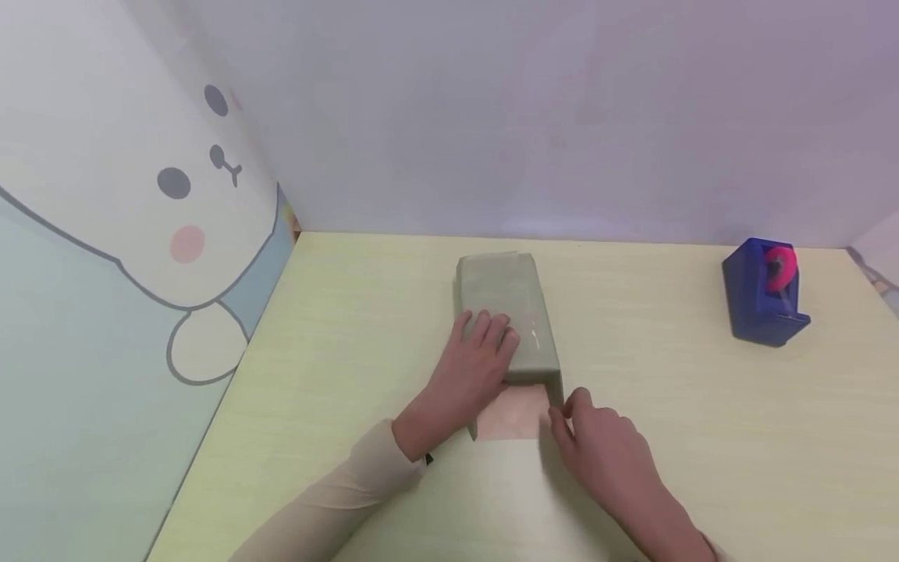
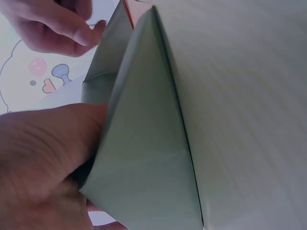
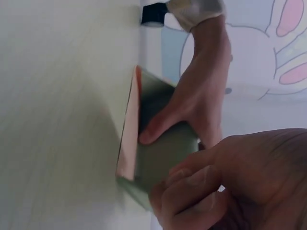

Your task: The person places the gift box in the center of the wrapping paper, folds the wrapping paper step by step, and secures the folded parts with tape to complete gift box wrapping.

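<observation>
A box wrapped in grey-green paper (image 1: 499, 312) lies on the table, its near end unfolded. A pink-sided paper flap (image 1: 516, 412) extends from that end, with side flaps standing up at its left and right. My left hand (image 1: 472, 367) rests on the box top with fingers spread, while its thumb presses against the near end, as the right wrist view shows. At the right side flap, my right hand (image 1: 607, 445) pinches the paper's edge between thumb and curled fingers. The left side flap (image 2: 144, 129) fills much of the left wrist view, folded to a slanted edge.
A blue tape dispenser (image 1: 762, 300) with a pink core stands at the right back of the pale table (image 1: 653, 336). A plain wall (image 1: 548, 117) rises behind, and a wall with a cartoon animal (image 1: 175, 234) borders the left edge.
</observation>
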A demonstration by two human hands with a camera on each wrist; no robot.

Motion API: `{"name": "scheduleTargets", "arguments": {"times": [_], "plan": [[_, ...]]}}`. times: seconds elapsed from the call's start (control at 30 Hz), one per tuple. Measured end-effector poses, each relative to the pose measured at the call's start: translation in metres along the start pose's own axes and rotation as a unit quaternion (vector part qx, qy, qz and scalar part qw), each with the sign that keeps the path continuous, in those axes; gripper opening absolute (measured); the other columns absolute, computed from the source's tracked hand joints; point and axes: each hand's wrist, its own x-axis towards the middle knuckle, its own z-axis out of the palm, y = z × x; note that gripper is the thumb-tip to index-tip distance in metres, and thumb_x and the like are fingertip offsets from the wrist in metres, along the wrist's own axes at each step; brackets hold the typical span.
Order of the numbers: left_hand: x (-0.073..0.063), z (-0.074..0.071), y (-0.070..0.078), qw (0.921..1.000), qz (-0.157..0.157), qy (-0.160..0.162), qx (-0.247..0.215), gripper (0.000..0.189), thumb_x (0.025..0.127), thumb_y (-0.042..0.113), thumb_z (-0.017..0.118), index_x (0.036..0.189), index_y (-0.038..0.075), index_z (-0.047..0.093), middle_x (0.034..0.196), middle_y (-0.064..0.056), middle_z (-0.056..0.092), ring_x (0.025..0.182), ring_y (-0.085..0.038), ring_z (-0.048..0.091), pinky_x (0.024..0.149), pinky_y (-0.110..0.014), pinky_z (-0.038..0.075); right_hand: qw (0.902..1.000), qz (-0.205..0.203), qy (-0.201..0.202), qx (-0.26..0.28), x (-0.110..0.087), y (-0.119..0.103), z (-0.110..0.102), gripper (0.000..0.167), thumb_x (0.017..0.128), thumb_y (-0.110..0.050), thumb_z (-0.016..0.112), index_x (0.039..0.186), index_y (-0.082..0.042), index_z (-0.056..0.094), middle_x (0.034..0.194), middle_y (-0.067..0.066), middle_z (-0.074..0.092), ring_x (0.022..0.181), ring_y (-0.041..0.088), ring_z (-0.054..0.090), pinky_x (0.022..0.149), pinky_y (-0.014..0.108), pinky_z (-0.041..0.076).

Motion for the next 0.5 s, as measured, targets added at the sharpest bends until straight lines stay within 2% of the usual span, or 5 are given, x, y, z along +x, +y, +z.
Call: {"name": "scheduleTargets", "arguments": {"times": [0.1, 0.3, 0.5], "plan": [[-0.001, 0.001, 0.000, 1.0000, -0.001, -0.003, -0.001, 0.047, 0.087, 0.040, 0.077, 0.118, 0.015, 0.052, 0.132, -0.006, 0.052, 0.122, -0.027, 0.051, 0.110, -0.047, 0.044, 1.0000, 0.001, -0.006, 0.002, 0.011, 0.005, 0.000, 0.026, 0.105, -0.031, 0.059, 0.098, -0.005, 0.058, 0.058, 0.003, 0.051, 0.049, 0.018, 0.045, 0.044, 0.032, 0.034], [-0.001, 0.000, 0.001, 1.0000, -0.002, -0.008, -0.001, 0.047, 0.089, 0.041, 0.076, 0.119, 0.014, 0.052, 0.133, -0.006, 0.052, 0.122, -0.028, 0.051, 0.110, -0.047, 0.044, 1.0000, -0.007, -0.004, 0.004, 0.030, 0.005, -0.004, 0.033, 0.105, -0.030, 0.058, 0.078, -0.011, 0.055, 0.058, 0.003, 0.049, 0.050, 0.017, 0.045, 0.043, 0.031, 0.034], [-0.001, 0.000, 0.001, 1.0000, -0.001, 0.006, -0.001, 0.049, 0.087, 0.041, 0.078, 0.119, 0.014, 0.053, 0.133, -0.006, 0.052, 0.123, -0.028, 0.051, 0.110, -0.048, 0.044, 0.9998, -0.019, 0.005, -0.008, 0.037, 0.003, -0.011, 0.034, 0.104, -0.027, 0.058, 0.074, -0.013, 0.055, 0.057, 0.002, 0.050, 0.049, 0.017, 0.046, 0.043, 0.031, 0.034]]}}
